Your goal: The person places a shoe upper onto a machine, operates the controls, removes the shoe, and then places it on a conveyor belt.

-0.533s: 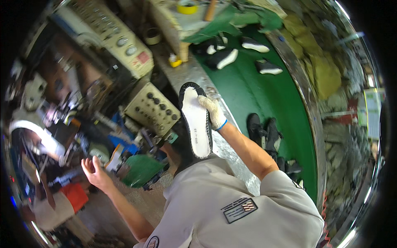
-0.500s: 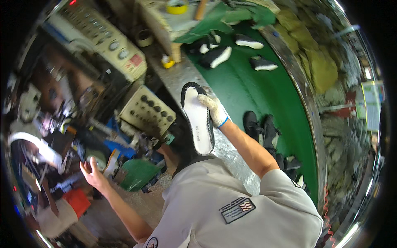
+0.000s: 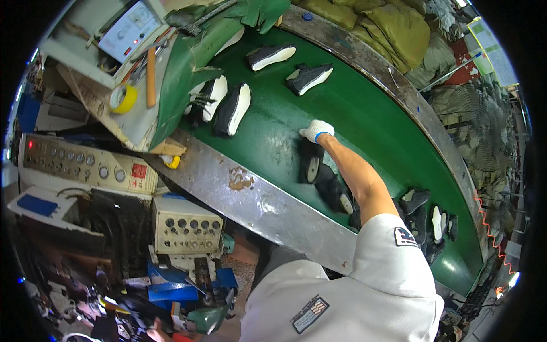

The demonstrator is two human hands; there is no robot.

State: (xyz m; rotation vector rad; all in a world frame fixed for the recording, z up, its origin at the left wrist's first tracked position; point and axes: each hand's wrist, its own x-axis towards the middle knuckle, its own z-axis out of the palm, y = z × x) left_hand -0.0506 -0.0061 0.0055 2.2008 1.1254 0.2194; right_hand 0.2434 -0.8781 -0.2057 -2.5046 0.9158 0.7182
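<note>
My right hand, in a white knit glove with a blue cuff, reaches over the green conveyor belt. Its fingers are closed on the upper end of a black shoe, which is smeared by motion. A second black shoe lies right beside it, also blurred. Low in the picture, next to the machine parts, a bit of my bare left hand shows; its fingers are too blurred to read.
Several black shoes with white soles lie farther up the belt, with more shoes at the right. A metal ledge borders the belt. To the left stand a control box and a bench with yellow tape and a hammer.
The white-bottomed shoe piece has left my right hand, which moved out over the belt and closed on a black shoe. My left hand dropped toward the lower edge. The view swung right.
</note>
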